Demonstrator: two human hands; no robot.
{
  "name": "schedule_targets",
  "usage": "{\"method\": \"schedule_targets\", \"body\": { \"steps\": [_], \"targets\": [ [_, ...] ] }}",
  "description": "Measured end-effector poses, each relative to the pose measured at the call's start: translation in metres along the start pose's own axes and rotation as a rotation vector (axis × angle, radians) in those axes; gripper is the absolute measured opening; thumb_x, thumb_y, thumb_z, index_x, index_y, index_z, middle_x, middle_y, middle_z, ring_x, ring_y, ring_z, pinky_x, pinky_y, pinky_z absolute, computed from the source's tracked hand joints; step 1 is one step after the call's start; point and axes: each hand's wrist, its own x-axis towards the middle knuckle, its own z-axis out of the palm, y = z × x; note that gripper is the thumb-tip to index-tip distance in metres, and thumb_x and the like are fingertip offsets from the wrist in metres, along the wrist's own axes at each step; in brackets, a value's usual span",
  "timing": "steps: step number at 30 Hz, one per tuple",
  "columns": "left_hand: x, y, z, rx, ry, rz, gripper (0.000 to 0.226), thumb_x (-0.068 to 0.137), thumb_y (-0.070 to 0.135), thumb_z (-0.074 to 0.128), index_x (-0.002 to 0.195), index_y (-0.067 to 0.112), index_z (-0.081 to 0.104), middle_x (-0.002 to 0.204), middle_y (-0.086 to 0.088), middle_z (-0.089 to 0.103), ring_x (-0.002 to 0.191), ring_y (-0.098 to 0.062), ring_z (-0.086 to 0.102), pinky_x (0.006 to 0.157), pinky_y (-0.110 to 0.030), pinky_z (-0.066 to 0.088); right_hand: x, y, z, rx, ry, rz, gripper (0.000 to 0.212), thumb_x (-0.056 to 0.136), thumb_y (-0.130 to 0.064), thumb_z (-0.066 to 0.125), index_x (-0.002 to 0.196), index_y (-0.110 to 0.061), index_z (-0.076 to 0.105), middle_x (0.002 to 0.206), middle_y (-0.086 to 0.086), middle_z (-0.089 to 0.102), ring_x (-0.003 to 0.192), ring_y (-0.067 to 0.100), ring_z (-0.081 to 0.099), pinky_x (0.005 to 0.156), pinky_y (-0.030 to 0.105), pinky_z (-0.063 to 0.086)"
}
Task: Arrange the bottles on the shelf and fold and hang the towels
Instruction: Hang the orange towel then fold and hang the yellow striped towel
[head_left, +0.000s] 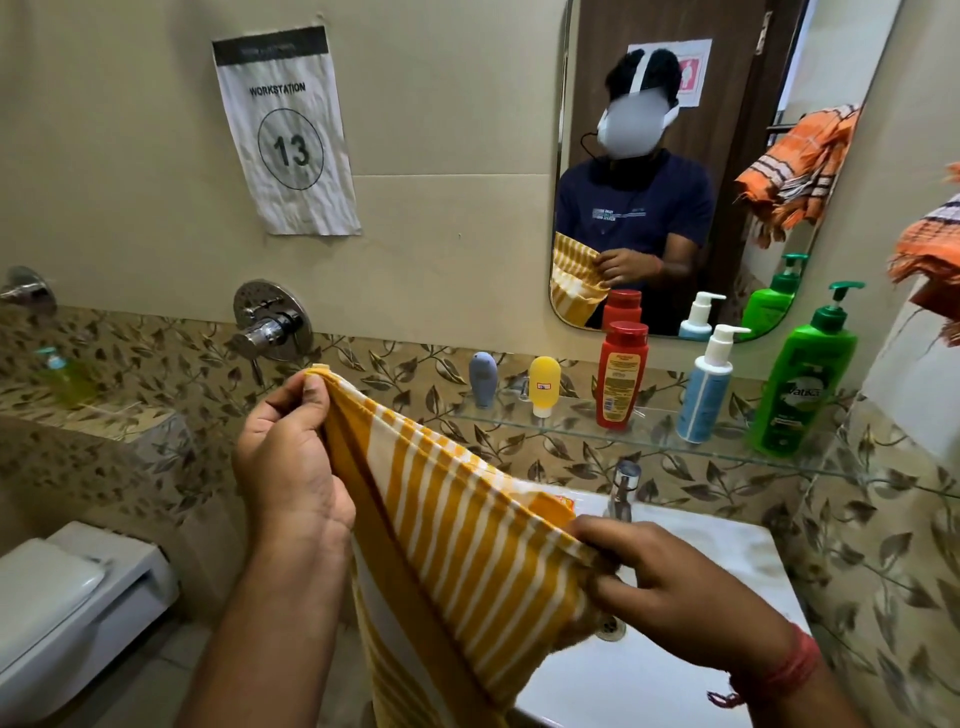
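Both hands (291, 457) pinching towel (467, 530)

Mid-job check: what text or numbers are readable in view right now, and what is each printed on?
"WORKSTATION": paper sign on the wall.
"13", circled: same sign.
"Vatika", partly visible: green pump bottle.
Sign's dark header: blurred.
Red bottle, yellow tube and blue pump bottle labels: too small.
Shirt print and door sign in the mirror: unreadable.

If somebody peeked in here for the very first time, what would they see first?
First, the yellow striped towel stretched across the middle, with the left hand pinching its top corner and the right hand gripping the lower end over the white sink. Next, the colourful bottles along the glass shelf, especially the big green pump bottle at the right.
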Motion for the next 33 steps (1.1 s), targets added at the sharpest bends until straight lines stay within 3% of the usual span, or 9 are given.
{"method": "schedule_targets", "body": {
  "steps": [3, 6, 11, 15, 17, 20, 24, 30, 33],
  "targets": [
    [0.005, -0.003, -0.003, 0.017, 0.026, 0.015, 0.011, 0.090, 0.011, 0.071, 0.093, 0.021, 0.071, 0.095, 0.003, 0.073, 0.090, -0.009, 0.071, 0.082, -0.027, 0.059, 0.001, 0.008, 0.006, -0.019, -0.074, 0.042, 0.018, 0.095, -0.030, 0.053, 0.110, -0.027, 0.061, 0.096, -0.007, 0.066, 0.089, 0.011, 0.059, 0.075, 0.029, 0.048],
    [0.013, -0.008, -0.006, 0.016, 0.040, 0.018, 0.012, 0.089, 0.009, 0.071, 0.093, 0.021, 0.071, 0.099, 0.000, 0.073, 0.099, -0.017, 0.071, 0.092, -0.035, 0.059, -0.001, 0.016, 0.009, -0.041, -0.066, 0.055, 0.034, 0.094, -0.051, 0.052, 0.099, -0.019, 0.063, 0.089, -0.001, 0.065, 0.081, 0.014, 0.060, 0.072, 0.035, 0.046],
    [0.020, -0.024, -0.013, 0.050, 0.074, -0.003, 0.013, 0.089, 0.010, 0.071, 0.089, 0.023, 0.072, 0.102, -0.002, 0.074, 0.104, -0.020, 0.072, 0.091, -0.035, 0.059, -0.003, 0.025, 0.000, -0.194, -0.036, 0.041, 0.012, 0.087, -0.053, 0.062, 0.084, -0.047, 0.053, 0.074, -0.020, 0.058, 0.075, 0.001, 0.056, 0.059, 0.017, 0.039],
    [0.026, -0.030, -0.016, 0.058, 0.090, -0.026, 0.015, 0.090, 0.009, 0.070, 0.089, 0.025, 0.071, 0.101, 0.001, 0.073, 0.098, -0.013, 0.071, 0.086, -0.028, 0.059, -0.006, 0.028, -0.010, -0.312, 0.080, 0.018, 0.017, 0.086, -0.050, 0.063, 0.084, -0.035, 0.055, 0.088, -0.018, 0.053, 0.081, 0.000, 0.052, 0.064, 0.017, 0.041],
    [0.028, -0.031, -0.017, 0.052, 0.092, -0.032, 0.016, 0.090, 0.009, 0.070, 0.088, 0.025, 0.071, 0.098, 0.003, 0.073, 0.097, -0.012, 0.071, 0.083, -0.025, 0.058, -0.008, 0.025, -0.016, -0.333, 0.114, 0.013, 0.020, 0.085, -0.051, 0.061, 0.077, -0.040, 0.047, 0.091, -0.022, 0.047, 0.081, -0.002, 0.050, 0.064, 0.016, 0.040],
    [0.030, -0.032, -0.017, 0.057, 0.097, -0.042, 0.015, 0.091, 0.010, 0.069, 0.088, 0.025, 0.071, 0.098, 0.004, 0.073, 0.096, -0.011, 0.071, 0.083, -0.026, 0.058, -0.013, 0.012, -0.023, -0.337, 0.182, -0.007, 0.023, 0.083, -0.056, 0.060, 0.095, -0.050, 0.042, 0.099, -0.033, 0.044, 0.092, -0.009, 0.050, 0.067, 0.010, 0.040],
    [0.040, -0.036, -0.020, 0.070, 0.123, -0.084, 0.012, 0.089, 0.013, 0.072, 0.091, 0.025, 0.073, 0.102, 0.001, 0.075, 0.096, -0.013, 0.072, 0.088, -0.033, 0.060, -0.022, -0.004, -0.029, -0.243, 0.274, -0.058, 0.047, 0.080, -0.068, 0.049, 0.123, -0.068, 0.030, 0.107, -0.049, 0.042, 0.099, -0.013, 0.055, 0.072, 0.003, 0.046],
    [0.043, -0.041, -0.015, 0.055, 0.102, -0.096, 0.014, 0.091, 0.011, 0.069, 0.089, 0.025, 0.071, 0.098, 0.002, 0.073, 0.094, -0.012, 0.071, 0.078, -0.026, 0.059, -0.012, 0.011, -0.024, -0.402, 0.091, -0.076, 0.027, 0.089, -0.055, 0.056, 0.115, -0.051, 0.049, 0.104, -0.034, 0.046, 0.098, -0.010, 0.048, 0.072, 0.009, 0.042],
    [0.041, -0.044, -0.011, 0.050, 0.084, -0.091, 0.014, 0.092, 0.012, 0.069, 0.089, 0.026, 0.069, 0.097, 0.003, 0.072, 0.093, -0.010, 0.070, 0.074, -0.023, 0.056, -0.010, 0.017, -0.022, -0.426, 0.078, -0.030, 0.016, 0.088, -0.056, 0.053, 0.096, -0.043, 0.053, 0.100, -0.025, 0.046, 0.092, -0.003, 0.049, 0.071, 0.014, 0.043]
  ]
}}
